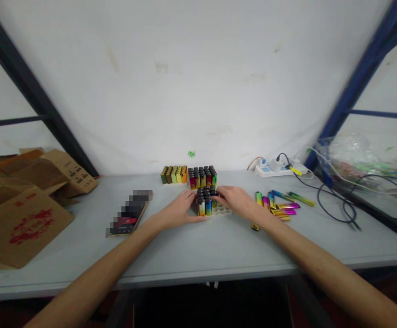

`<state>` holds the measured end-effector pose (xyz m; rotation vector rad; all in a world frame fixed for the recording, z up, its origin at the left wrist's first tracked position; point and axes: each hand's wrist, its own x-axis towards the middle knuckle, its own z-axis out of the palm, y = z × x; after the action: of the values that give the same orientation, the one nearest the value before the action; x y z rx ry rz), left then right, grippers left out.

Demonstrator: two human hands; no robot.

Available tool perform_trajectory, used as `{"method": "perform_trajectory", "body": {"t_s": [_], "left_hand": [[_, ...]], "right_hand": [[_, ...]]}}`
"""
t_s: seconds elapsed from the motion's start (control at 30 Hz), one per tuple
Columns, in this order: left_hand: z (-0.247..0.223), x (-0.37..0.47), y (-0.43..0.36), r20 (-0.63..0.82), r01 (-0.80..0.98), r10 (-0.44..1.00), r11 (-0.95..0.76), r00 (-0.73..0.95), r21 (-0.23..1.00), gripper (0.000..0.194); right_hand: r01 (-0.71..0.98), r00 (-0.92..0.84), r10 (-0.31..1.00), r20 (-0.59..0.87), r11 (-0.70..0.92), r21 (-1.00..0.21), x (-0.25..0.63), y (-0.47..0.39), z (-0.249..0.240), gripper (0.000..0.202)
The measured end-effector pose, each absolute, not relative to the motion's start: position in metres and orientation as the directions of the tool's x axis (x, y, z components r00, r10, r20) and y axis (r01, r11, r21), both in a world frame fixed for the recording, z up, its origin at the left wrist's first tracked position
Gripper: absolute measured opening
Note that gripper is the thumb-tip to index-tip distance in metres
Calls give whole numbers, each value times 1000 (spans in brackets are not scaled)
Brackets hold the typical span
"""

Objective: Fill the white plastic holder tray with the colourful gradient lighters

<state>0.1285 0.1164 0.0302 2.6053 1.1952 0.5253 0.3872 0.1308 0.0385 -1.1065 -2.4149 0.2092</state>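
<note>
Several shiny lighters with black tops (204, 205) stand upright in a pale tray with round holes (222, 210); holes show at its right side. My left hand (180, 210) rests at the tray's left edge, thumb along the front and fingers apart, with nothing in it. At the tray's right side, my right hand (234, 199) has its fingertips closed on a lighter (214, 197) at the right of the standing group. Just behind stands a full block of multicoloured lighters (202, 177), and left of it a block of yellow and green ones (174, 175).
Loose shiny lighters (285, 206) lie right of my right hand. A phone (130, 216) lies on the left. Cardboard boxes (38, 218) fill the far left. A power strip (275, 168), black cables (338, 216) and a plastic bag (352, 152) are on the right.
</note>
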Motion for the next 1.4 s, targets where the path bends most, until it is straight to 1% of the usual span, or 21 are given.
{"method": "perform_trajectory", "body": {"t_s": [0.07, 0.13, 0.2, 0.23, 0.33, 0.43, 0.5, 0.57, 0.67, 0.77, 0.83, 0.9, 0.93, 1.0, 1.07, 1.1, 1.17, 1.27, 1.33, 1.4], "left_hand": [[30, 128, 117, 224, 683, 765, -642, 604, 350, 69], [29, 126, 117, 233, 676, 761, -646, 605, 355, 69], [28, 125, 118, 247, 672, 759, -650, 603, 357, 71], [27, 124, 119, 250, 671, 758, -651, 602, 355, 72], [26, 124, 119, 246, 675, 760, -648, 601, 354, 73], [27, 125, 119, 246, 678, 767, -640, 592, 361, 74], [27, 125, 119, 245, 684, 772, -635, 587, 361, 74], [27, 125, 119, 239, 689, 775, -630, 585, 358, 75], [27, 126, 119, 229, 698, 779, -625, 583, 350, 76], [28, 126, 118, 215, 709, 787, -615, 578, 346, 77], [28, 127, 118, 214, 707, 789, -613, 576, 354, 77], [30, 127, 117, 219, 697, 784, -618, 581, 363, 75], [30, 128, 117, 219, 693, 780, -623, 586, 364, 74], [32, 128, 117, 213, 689, 776, -626, 593, 365, 73], [33, 129, 116, 210, 690, 777, -625, 593, 364, 72], [33, 129, 116, 208, 693, 779, -623, 592, 362, 71], [34, 129, 116, 199, 701, 781, -621, 592, 351, 70], [33, 129, 116, 201, 700, 772, -633, 603, 332, 67], [33, 129, 117, 210, 695, 765, -642, 609, 323, 67], [32, 129, 117, 210, 697, 766, -641, 607, 323, 69]], "right_hand": [[628, -610, 724, 323, 690, -359, 390, 131, 37, 41], [521, -686, 664, 297, 733, -436, 395, 132, 38, 43], [444, -720, 624, 304, 750, -490, 402, 133, 41, 44], [436, -716, 623, 316, 752, -494, 406, 135, 44, 44], [501, -654, 671, 349, 730, -465, 421, 141, 53, 46], [621, -550, 761, 345, 649, -439, 441, 151, 56, 41], [711, -484, 822, 301, 570, -413, 452, 157, 54, 38], [765, -449, 862, 235, 506, -398, 460, 161, 52, 40], [797, -449, 882, 142, 467, -383, 464, 160, 49, 48], [811, -452, 888, 88, 450, -374, 463, 157, 50, 54], [799, -467, 883, 53, 447, -402, 464, 155, 52, 53], [779, -496, 868, 24, 457, -430, 467, 155, 53, 47], [773, -508, 861, 26, 469, -427, 468, 155, 52, 42], [781, -493, 865, 86, 485, -394, 468, 157, 52, 30], [812, -415, 890, 187, 455, -366, 466, 161, 51, 19], [819, -368, 899, 236, 434, -376, 465, 162, 50, 16], [789, -297, 902, 314, 417, -450, 460, 165, 49, 14], [622, -274, 878, 393, 473, -623, 452, 165, 45, 23], [489, -273, 874, 401, 485, -725, 446, 163, 41, 32], [393, -285, 877, 388, 476, -787, 440, 162, 36, 37]]}}
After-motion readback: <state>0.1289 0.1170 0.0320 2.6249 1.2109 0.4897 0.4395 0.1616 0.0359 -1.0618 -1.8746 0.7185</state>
